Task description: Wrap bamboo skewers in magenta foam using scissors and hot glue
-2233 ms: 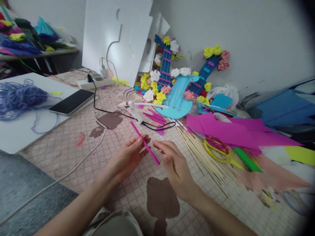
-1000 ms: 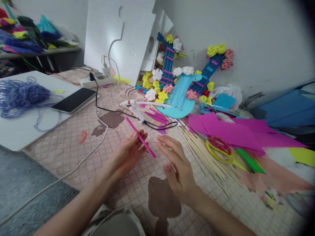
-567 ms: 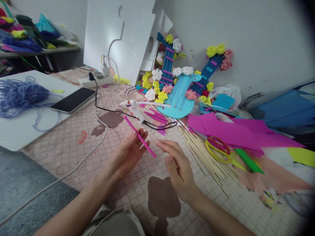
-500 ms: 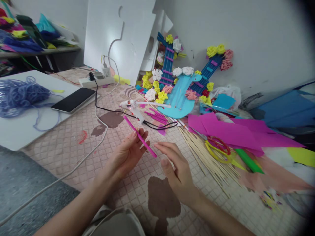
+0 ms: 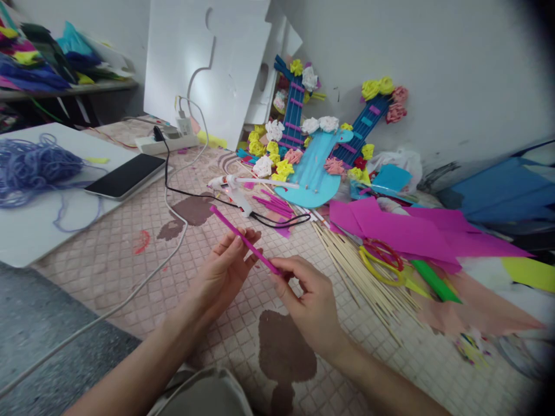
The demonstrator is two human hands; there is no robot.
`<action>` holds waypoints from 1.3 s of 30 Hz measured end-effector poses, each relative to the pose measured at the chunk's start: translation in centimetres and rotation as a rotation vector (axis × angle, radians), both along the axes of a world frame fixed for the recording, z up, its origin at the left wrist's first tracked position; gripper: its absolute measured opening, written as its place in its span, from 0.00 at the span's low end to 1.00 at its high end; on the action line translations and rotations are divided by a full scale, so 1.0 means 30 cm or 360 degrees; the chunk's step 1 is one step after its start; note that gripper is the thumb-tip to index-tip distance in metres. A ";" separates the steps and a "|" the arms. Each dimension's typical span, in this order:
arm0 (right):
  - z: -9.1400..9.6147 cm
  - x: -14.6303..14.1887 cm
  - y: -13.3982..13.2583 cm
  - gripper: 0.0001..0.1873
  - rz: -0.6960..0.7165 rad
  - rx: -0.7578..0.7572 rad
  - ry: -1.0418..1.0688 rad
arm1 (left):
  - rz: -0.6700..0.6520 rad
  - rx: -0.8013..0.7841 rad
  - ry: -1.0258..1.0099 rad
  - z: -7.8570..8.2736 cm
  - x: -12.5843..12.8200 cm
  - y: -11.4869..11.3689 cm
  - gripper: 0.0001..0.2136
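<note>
A thin pink paper-wrapped stick [image 5: 234,229] slants above the tiled floor, its far end pointing up and left. My left hand [image 5: 222,274] holds its middle between fingertips and thumb. My right hand [image 5: 306,300] pinches the stick's near end between thumb and forefinger. Both hands hover low over the floor, close together.
A white glue gun [image 5: 234,188] with a black cord lies beyond the hands beside more pink sticks. Bare wooden skewers [image 5: 368,277], scissors [image 5: 381,260] and pink paper [image 5: 403,228] lie to the right. Blue paper guitars [image 5: 310,170] lean on the wall. A phone [image 5: 125,176] rests on a white board left.
My right hand, open and flat beside the stick before, has closed onto the stick's near end. The stick has shifted slightly left and tilted lower.
</note>
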State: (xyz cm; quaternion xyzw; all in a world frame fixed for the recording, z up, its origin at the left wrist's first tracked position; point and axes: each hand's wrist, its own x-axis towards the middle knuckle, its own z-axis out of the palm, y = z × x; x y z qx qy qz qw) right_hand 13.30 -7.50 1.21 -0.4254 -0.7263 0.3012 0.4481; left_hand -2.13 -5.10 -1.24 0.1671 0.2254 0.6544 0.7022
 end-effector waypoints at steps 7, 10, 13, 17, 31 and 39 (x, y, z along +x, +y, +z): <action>-0.003 0.001 0.006 0.08 -0.0091 0.0077 0.0018 | -0.0013 0.0164 0.0601 -0.015 0.020 -0.038 0.08; -0.021 0.005 0.012 0.08 -0.0147 0.0234 -0.0035 | -0.0003 0.0159 0.0664 -0.017 0.028 -0.047 0.05; -0.038 0.018 0.018 0.10 -0.0132 0.0558 -0.0180 | 0.0008 0.0076 0.0560 -0.017 0.029 -0.046 0.06; -0.038 0.033 0.021 0.13 -0.0101 0.0654 -0.0180 | -0.0007 -0.0065 0.0402 -0.011 0.019 -0.036 0.07; -0.024 0.034 0.021 0.19 0.0001 0.0582 -0.0208 | -0.0027 -0.0101 0.0272 -0.007 0.004 -0.034 0.08; -0.036 0.042 0.020 0.28 0.0140 0.0670 -0.0292 | -0.0002 -0.0159 0.0231 -0.004 0.006 -0.033 0.08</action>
